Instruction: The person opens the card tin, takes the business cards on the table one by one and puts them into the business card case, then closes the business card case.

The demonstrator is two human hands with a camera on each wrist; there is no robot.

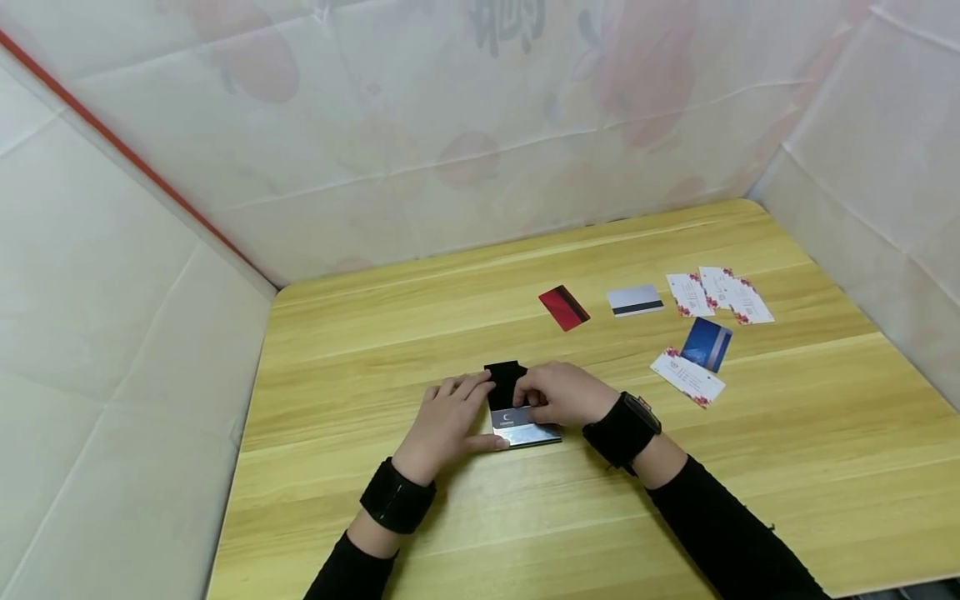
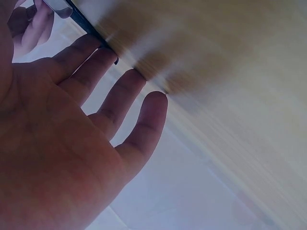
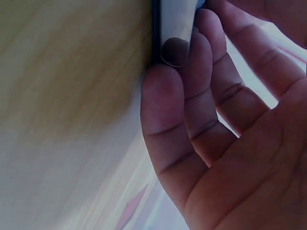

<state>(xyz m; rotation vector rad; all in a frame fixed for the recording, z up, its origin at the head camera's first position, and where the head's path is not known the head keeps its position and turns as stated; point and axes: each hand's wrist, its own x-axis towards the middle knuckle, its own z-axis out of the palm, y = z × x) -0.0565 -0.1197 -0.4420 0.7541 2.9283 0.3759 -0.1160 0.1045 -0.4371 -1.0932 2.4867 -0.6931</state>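
One wood-grain table (image 1: 360, 350) spreads below. The left hand (image 1: 444, 419) lies open-fingered, nearly straight, along the left edge of an unfolded black-and-silver card case (image 1: 528, 435) at the table's middle; the right hand (image 1: 566, 393) curls its fingers round the case's right side. Beyond, rightward, lie four white floral cards (image 1: 688, 294), a silver card (image 1: 635, 298), a red card (image 1: 559, 308) and a blue card (image 1: 705, 342). Whether the right fingers also pinch the case's grey printed strip (image 1: 506, 418) is hard to tell.
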